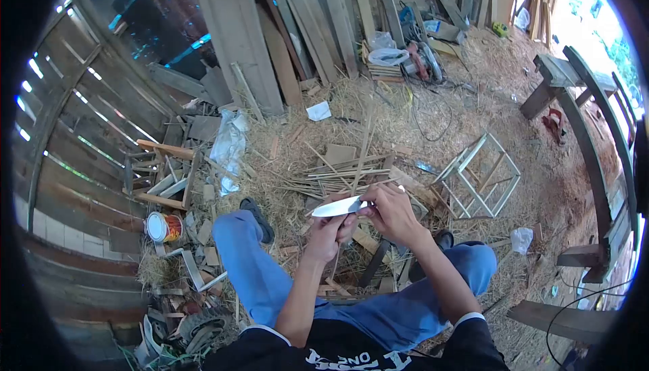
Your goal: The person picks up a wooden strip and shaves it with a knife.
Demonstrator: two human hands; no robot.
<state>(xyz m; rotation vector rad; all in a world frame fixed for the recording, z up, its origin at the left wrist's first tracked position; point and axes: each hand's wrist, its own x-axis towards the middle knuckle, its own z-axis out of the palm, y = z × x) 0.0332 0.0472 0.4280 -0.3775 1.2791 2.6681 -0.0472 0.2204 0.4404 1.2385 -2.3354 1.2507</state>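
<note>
In front of my lap, both hands meet around a knife with a broad, bright blade [336, 207], its tip pointing left. My right hand [392, 214] is closed at the knife's right end, and its fingers cover the handle. Below the blade my left hand [329, 236] is closed on a thin wooden stick [363, 148], which runs away from me past the knife. The hands and blade hide the stick's middle. Beyond the hands, a pile of thin wooden sticks [338, 176] lies on the ground.
A wooden strip frame [478, 178] stands at the right. On the left are a paint can [164, 227], a small wooden stool [169, 168] and a plastic sheet [230, 148]. A circular saw [422, 63] sits near leaning planks [236, 33]. Shavings cover the ground; a bench [585, 94] stands right.
</note>
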